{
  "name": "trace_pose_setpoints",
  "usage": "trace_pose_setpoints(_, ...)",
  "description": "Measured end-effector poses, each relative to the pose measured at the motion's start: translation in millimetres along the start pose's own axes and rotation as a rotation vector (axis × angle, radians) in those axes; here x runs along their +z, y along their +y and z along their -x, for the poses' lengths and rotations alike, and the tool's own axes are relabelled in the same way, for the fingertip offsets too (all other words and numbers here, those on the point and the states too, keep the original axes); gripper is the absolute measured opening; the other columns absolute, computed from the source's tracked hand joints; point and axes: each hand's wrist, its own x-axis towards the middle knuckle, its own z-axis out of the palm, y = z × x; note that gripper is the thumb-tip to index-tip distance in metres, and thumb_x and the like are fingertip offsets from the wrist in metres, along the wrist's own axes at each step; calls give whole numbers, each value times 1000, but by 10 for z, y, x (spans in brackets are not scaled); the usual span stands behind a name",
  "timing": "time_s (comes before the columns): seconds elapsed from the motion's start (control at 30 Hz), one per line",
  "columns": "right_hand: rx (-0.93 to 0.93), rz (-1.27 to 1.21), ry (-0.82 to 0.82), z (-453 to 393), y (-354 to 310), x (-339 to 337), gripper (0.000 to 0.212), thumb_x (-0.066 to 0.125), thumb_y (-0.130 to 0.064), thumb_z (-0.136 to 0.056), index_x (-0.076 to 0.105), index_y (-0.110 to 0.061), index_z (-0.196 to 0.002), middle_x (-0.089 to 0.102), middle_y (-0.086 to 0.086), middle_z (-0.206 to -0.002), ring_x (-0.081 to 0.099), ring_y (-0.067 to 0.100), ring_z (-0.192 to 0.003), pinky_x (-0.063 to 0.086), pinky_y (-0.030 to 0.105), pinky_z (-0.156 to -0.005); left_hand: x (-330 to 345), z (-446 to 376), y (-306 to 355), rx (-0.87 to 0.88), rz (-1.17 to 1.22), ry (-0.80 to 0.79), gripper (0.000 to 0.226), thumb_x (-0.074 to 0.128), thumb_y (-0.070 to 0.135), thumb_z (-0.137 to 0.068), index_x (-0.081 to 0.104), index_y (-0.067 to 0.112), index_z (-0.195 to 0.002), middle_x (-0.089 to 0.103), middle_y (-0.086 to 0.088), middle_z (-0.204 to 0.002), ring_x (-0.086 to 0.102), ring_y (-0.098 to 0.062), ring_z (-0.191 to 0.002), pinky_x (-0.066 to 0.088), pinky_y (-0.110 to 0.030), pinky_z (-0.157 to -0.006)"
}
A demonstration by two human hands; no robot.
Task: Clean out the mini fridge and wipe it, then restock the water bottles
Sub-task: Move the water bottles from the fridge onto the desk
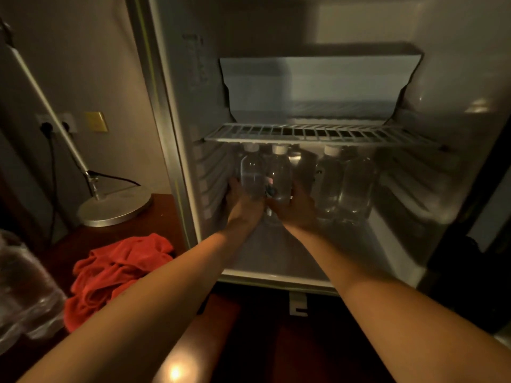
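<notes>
Fingers (233, 186) of the left hand (243, 201) curled round the lower part of the leftmost bottle (251, 172), gripping it. Same deal on the right hand (297, 205): wrapped round the base of the second bottle (280, 175), thumb side up against the glassy plastic. Couldn't make out the fingertips on the far side of either one, too dark back there.

Only the one head view, so going through it front to back. Reached deep into the mini fridge (276, 277) with both forearms stretched out over the bare floor of it. Both held bottles stood upright at the back left, white caps just under the wire shelf (318, 134). More bottles (343, 186) parked just beside them on the right, upright too, a couple looking stacked behind in a second row but hard to count in that murk. Nothing on the shelf itself, and nothing else loose inside.

Off to the left, on the dark wood surface (166, 208): crumpled red cloth (116, 269) dropped near the fridge's edge, round lamp base (114, 207) behind it, and a plastic-wrapped pack of bottles (25, 286) at the frame's edge, blurry.

Progress-wise, looked like clearing out and wiping were done, going by the bare interior and the cloth set aside. Restocking well underway, probably more than half. Left to do: let go of these two, maybe add whatever's still in that pack, shut the door.
</notes>
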Motion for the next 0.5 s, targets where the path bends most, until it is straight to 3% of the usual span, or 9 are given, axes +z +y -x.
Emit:
trace_pose_setpoints(0.1, 58, 0, -16, -3, 28, -8, 41, 79, -31, -79, 64, -12, -112, 67, -1, -99, 60, 10, -91, 41, 20, -71, -11, 37, -25, 45, -27, -1, 60, 68, 47, -84, 44, 12, -127, 63, -15, -120, 60, -35, -110, 48, -40, -89)
trace_pose_setpoints(0.17, 88, 49, 6, 12, 57, -20, 47, 78, -40, -77, 60, -16, -114, 70, 5, -106, 66, 22, -98, 44, 27, -72, -48, 72, -59, 80, -59, 0, 56, 69, 41, -85, 45, 9, -125, 64, -15, -119, 60, -35, -110, 49, -40, -89)
trace_pose_setpoints(0.23, 106, 86, 13, 56, 65, -33, 53, 79, -44, -75, 57, -18, -115, 70, 3, -106, 66, 22, -96, 41, 25, -70, -106, 129, -64, 120, -59, -15, 53, 68, 43, -85, 48, 8, -120, 66, -12, -116, 62, -31, -109, 50, -40, -89)
trace_pose_setpoints(0.33, 148, 111, 12, 177, 27, -87, 54, 81, -48, -69, 57, -18, -108, 69, -2, -95, 67, 19, -86, 47, 27, -65, -218, 232, -34, 164, -133, -61, 46, 71, 38, -81, 59, 9, -114, 68, -8, -112, 64, -25, -107, 47, -27, -81)
trace_pose_setpoints(0.43, 139, 97, -31, 376, -42, -228, 51, 82, -45, -70, 55, -17, -103, 62, -10, -82, 60, 5, -69, 39, 9, -51, -399, 415, -3, 159, -219, -101, 47, 74, 38, -77, 63, 10, -113, 71, -9, -107, 67, -28, -100, 55, -34, -78)
trace_pose_setpoints(0.5, 134, 57, -62, 551, -109, -341, 50, 85, -34, -70, 51, -18, -102, 60, -10, -82, 57, -1, -68, 42, 4, -53, -576, 626, 7, 159, -229, -136, 51, 78, 37, -76, 59, 11, -116, 69, -6, -104, 67, -25, -94, 58, -33, -72)
